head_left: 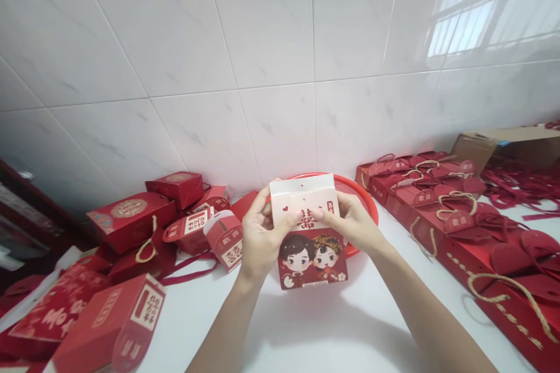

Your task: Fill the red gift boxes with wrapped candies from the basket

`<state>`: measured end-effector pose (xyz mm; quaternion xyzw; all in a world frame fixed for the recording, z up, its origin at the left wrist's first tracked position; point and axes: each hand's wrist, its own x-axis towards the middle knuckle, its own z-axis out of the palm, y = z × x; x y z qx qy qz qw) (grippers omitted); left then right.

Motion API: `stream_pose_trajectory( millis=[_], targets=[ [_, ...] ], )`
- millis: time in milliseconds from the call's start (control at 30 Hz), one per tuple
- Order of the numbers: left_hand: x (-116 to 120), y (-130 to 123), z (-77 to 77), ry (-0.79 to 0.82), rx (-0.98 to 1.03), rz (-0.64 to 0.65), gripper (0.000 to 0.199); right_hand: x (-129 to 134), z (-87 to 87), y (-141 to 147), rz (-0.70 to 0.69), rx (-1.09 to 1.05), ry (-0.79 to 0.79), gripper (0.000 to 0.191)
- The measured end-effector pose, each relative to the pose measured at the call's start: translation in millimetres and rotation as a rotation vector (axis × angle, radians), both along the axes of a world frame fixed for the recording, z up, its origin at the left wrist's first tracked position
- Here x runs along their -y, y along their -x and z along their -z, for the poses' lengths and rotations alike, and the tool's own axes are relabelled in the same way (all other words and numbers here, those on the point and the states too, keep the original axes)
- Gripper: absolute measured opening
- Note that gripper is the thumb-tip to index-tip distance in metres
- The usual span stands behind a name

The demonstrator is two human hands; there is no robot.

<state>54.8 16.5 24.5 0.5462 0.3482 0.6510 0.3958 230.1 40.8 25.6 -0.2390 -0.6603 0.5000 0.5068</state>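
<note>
Between my two hands is a red and cream paper gift box (312, 259), printed with two cartoon figures and red characters. Its white top flap stands up at the far edge. My left hand (262, 233) grips the left side, with its thumb lying across the cream front. On the right side my right hand (356, 221) holds it the same way, the thumb near the middle. Most of the other fingers are hidden behind the box. A red plastic basket (371, 201) sits behind it, partly covered by the box and hands.
Several red gift boxes (131, 215) lie piled on the left of the white table (315, 338). Rows of red boxes with rope handles (455, 239) stand at the right. Beyond them is a cardboard box (476, 148) near dark red ribbons (520, 178). A tiled wall (271, 41) rises behind.
</note>
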Motion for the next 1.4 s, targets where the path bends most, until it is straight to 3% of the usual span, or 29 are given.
stream_pose_trajectory(
  millis=[233, 333, 467, 667, 833, 1033, 1200, 1267, 1400],
  targets=[
    [-2, 2, 3.3, -0.139, 0.051, -0.183, 0.078, -2, 2.2, -4, -0.11, 0.07, -0.115, 0.063],
    [-3, 4, 4.9, -0.208, 0.022, -0.226, 0.079, -3, 3.3, -2, -0.084, 0.118, -0.125, 0.059],
    [-6, 9, 4.0, -0.177, -0.02, -0.129, 0.087, -3, 2.1, 0, -0.073, 0.054, -0.049, 0.044],
    [-10, 15, 2.1, -0.052, 0.015, -0.102, 0.09, -2, 3.2, 4, -0.093, 0.025, -0.005, 0.045],
    [-10, 17, 3.1, -0.112, -0.039, -0.11, 0.087, -5, 8.1, 5, -0.158, -0.008, -0.057, 0.04],
    [-6, 23, 5.4, -0.237, -0.153, -0.082, 0.089, -6, 11.6, 1, -0.176, 0.041, -0.081, 0.047],
    [-3, 22, 9.9, -0.32, -0.337, -0.08, 0.05, 0, 15.8, 7, -0.095, -0.055, 0.038, 0.051],
    [1, 19, 13.1, -0.303, -0.286, -0.011, 0.033, 6, 16.8, 9, -0.093, -0.15, 0.11, 0.051],
    [17, 15, 14.8, -0.175, -0.086, 0.119, 0.036, 25, 18.4, 7, -0.147, -0.218, 0.166, 0.043]
  ],
)
